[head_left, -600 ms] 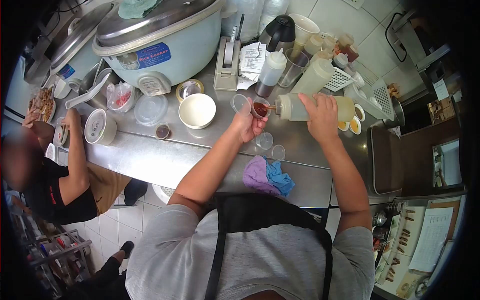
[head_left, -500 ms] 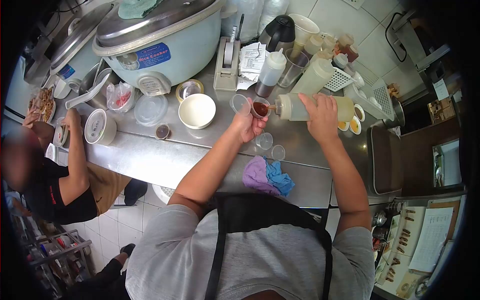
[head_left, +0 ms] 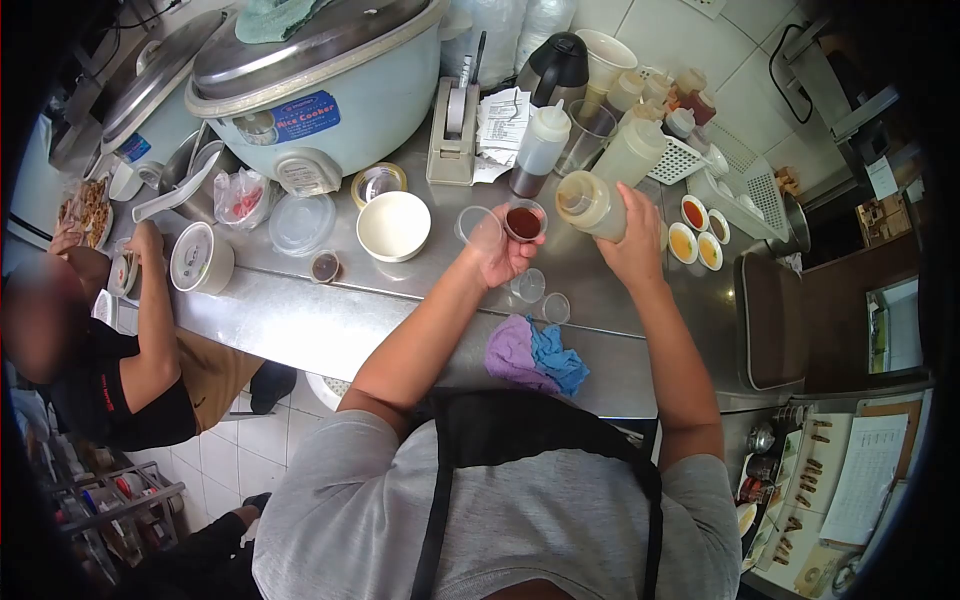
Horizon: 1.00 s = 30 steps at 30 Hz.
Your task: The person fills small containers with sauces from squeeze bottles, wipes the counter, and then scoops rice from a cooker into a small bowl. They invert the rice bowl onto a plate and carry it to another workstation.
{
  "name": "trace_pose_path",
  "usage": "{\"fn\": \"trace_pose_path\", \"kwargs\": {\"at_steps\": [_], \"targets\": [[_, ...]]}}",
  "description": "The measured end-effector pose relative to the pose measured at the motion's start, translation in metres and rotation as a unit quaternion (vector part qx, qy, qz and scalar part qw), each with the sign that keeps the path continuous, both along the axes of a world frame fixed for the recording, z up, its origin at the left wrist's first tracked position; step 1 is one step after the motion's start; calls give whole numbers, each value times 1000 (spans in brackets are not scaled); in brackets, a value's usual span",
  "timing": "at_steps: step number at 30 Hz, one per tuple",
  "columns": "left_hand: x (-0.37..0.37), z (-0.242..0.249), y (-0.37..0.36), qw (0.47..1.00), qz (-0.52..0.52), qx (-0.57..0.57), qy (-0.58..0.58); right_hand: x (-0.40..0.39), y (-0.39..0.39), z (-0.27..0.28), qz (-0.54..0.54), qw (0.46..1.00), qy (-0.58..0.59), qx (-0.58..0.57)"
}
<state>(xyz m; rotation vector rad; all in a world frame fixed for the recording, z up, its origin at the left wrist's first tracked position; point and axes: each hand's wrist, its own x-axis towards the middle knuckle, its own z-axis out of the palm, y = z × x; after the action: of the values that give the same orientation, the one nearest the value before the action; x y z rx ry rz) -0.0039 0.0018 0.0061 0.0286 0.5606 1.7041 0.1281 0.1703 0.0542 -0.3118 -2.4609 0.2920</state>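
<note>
My left hand (head_left: 508, 258) holds a small clear cup of dark red sauce (head_left: 523, 222), with its clear attached lid (head_left: 478, 227) open to the left. In my right hand (head_left: 636, 240) is a squeeze bottle (head_left: 590, 205), tilted, its top facing the camera and its tip apart from the cup. Below my left hand, two empty clear cups (head_left: 528, 286) (head_left: 556, 308) sit on the steel counter (head_left: 430, 290). A white bowl (head_left: 394, 225) stands left of my left hand. Nearby is another small cup with dark liquid (head_left: 325, 266).
Rice cooker (head_left: 320, 100), tape dispenser (head_left: 455, 130) and upright squeeze bottles (head_left: 543, 140) line the back. Small sauce dishes (head_left: 683, 243) lie at right. Purple and blue cloths (head_left: 535, 355) rest near the front edge. A co-worker (head_left: 110, 350) works at the far left.
The squeeze bottle has swung from nearly horizontal, tip at the cup, to tilted up and away. My right hand moved slightly left, uncovering the sauce dishes.
</note>
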Motion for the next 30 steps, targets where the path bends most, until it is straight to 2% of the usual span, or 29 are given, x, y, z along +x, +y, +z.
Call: {"fn": "trace_pose_path", "kwargs": {"at_steps": [2,5,8,11,14,17,19,20,21,22,25,27,28,30], "targets": [[1,1,-1,1000,4,9,-17,-2,-3,-3,-1,999,15,-37],[3,4,-3,999,18,8,-36,-3,-1,-10,-25,987,36,-157],[5,4,-2,999,30,5,-29,-5,15,-33,-38,954,125,-269],[7,6,-1,999,33,-4,-17,-2,22,-49,-42,911,139,-386],[11,8,2,997,65,0,-30,8,13,-57,-119,935,209,-262],[15,7,5,994,103,10,-39,27,-41,-29,-82,974,200,-70],[13,-15,11,991,102,78,-30,24,-84,-12,78,984,150,-48],[14,-23,12,989,98,111,-23,18,-102,-4,116,985,130,-20],[22,-16,9,984,141,45,99,12,-115,2,154,982,111,10],[34,-1,3,958,182,-18,219,6,-121,4,155,983,102,13],[36,9,-3,957,165,47,232,-11,-120,7,153,984,93,19],[46,26,3,981,185,2,-49,-21,-105,4,144,983,110,15],[41,15,9,980,196,-33,-19,-25,-101,4,133,982,134,-26],[39,6,5,982,188,-9,-4,-22,-98,11,130,975,123,-131]]}}
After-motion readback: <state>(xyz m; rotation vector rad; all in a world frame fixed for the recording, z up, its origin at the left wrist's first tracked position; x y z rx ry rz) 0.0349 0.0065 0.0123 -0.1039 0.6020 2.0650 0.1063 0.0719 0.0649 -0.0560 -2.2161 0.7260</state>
